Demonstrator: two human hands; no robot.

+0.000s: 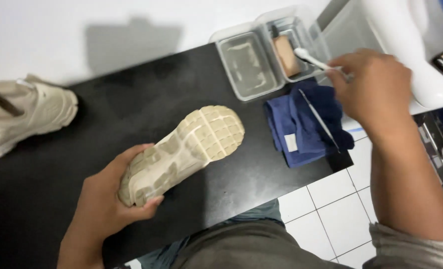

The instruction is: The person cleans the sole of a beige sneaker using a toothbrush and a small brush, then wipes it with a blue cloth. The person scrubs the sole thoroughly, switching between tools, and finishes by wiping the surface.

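Over the black table (131, 109), the left hand (109, 201) is gripping the light, stiff-soled shoe (181, 152) by its heel, sole upward; the right hand (373, 84) is apparently pinching a white brush (308, 58).

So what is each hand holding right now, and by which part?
The left hand grips the beige sneaker, sole up, by its heel. The right hand holds a white brush by its handle.
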